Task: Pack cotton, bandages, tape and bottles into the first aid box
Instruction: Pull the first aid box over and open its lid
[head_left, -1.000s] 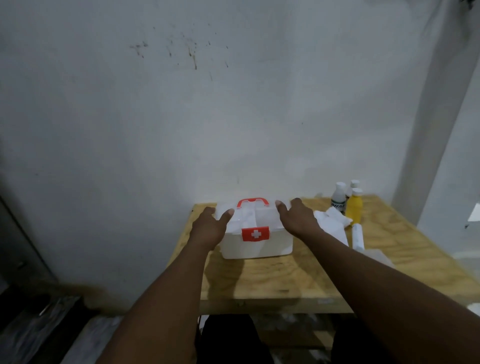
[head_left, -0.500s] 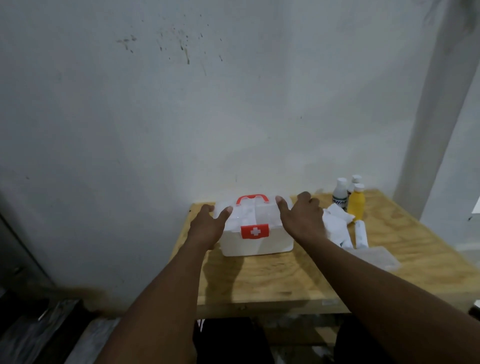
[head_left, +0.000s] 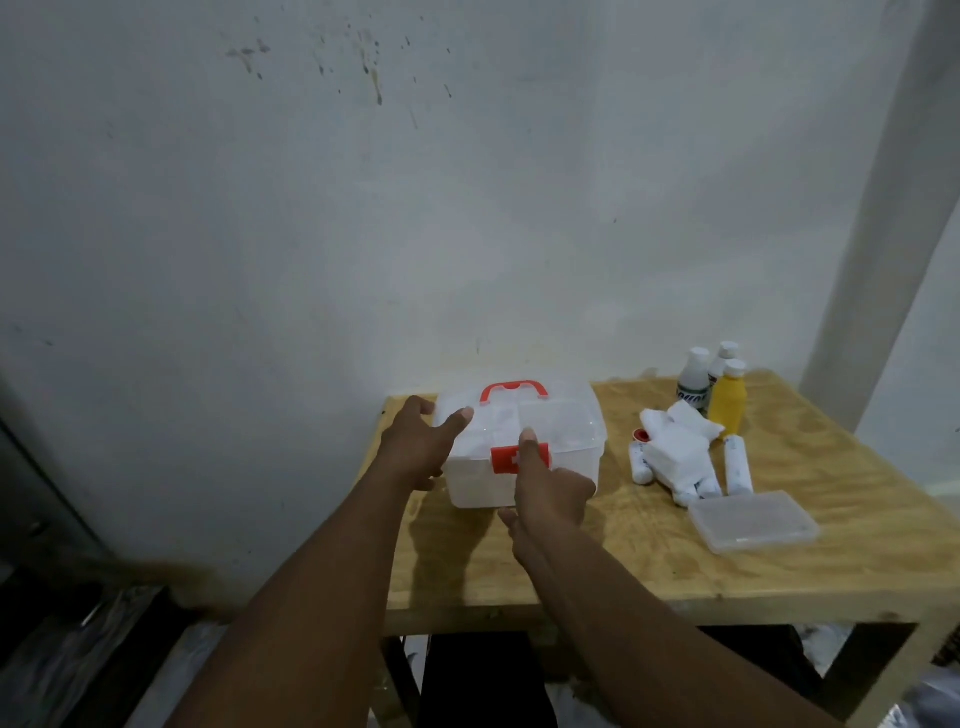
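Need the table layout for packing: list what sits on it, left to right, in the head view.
Left hand → first aid box → white bandage pile → yellow bottle → flat clear case.

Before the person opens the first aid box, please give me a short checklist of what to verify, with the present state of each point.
1. First aid box lid closed, red latch shut: ok.
2. Right hand finger on the latch: ok.
3. Left hand steadies the box's left side: ok.
4. Box fully on the table: ok.
5. Bottles, white bandage pile and flat clear case wait at the right, outside the box: ok.
6. Room inside the box: cannot tell.
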